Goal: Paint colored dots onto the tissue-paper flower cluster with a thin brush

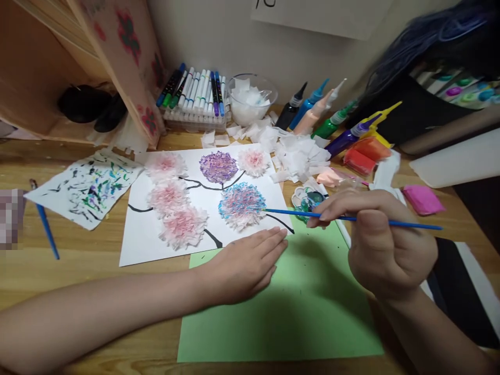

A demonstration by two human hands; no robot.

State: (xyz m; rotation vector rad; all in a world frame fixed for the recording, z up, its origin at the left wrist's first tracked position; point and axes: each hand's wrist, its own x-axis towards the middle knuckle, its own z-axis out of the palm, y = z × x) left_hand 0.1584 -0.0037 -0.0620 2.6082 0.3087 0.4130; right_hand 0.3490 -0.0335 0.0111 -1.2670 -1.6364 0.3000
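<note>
Items on your worktop [97, 260], left to right:

- Spare blue brush [46, 225], lying loose beside the paint-smeared test sheet [84, 190].
- White sheet [156, 234] with black branches and tissue blossoms: four pink ones, a purple one [218, 166], and the blue-and-pink blossom [241, 205] now being worked.
- Marker set [197, 96] and a glass bowl of tissue squares [251, 99] at the back, with loose tissue pieces [297, 156] spilling forward.
- Your left hand [244, 265]: fingers released, palm flat on the white sheet's lower edge and the green paper [297, 312], pinning both.
- Your right hand [380, 245]: fingers grasping the thin blue paintbrush [351, 219], held level, its tip touching the blue-and-pink blossom's right edge.
- Small paint palette [307, 199] just beside the brush, paint bottles [324, 117] behind, pink clay lump [422, 199] far right.

Step in hand, by my reading: dabbing colour onto the blossom's petal tips. The next move calls for a light touch so the tissue does not tear or lift, and a steady left hand.

Writing: only a partial dark mark on the wall paper [324, 15], unreadable. No brand can be read.
</note>
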